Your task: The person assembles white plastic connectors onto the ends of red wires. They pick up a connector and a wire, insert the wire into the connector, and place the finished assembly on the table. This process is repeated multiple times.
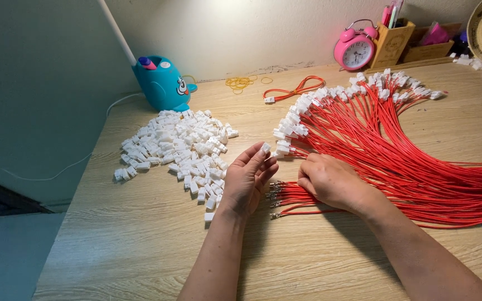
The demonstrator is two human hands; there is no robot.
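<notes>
Your left hand pinches small white connector housing at fingertips, just beside red wires fanned on desk. Right hand curled, resting on wire bundle near bare metal terminals; whether it grips one, cannot tell. Housing likely light, rigid, slippery: hold by sides. Wires limp: grip near terminal.

Left hand fingertips pinched, right hand curled, seemingly gripping

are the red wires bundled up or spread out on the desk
Spread out: the red wires fan loose across the desk, untied, their ends apart.
</notes>
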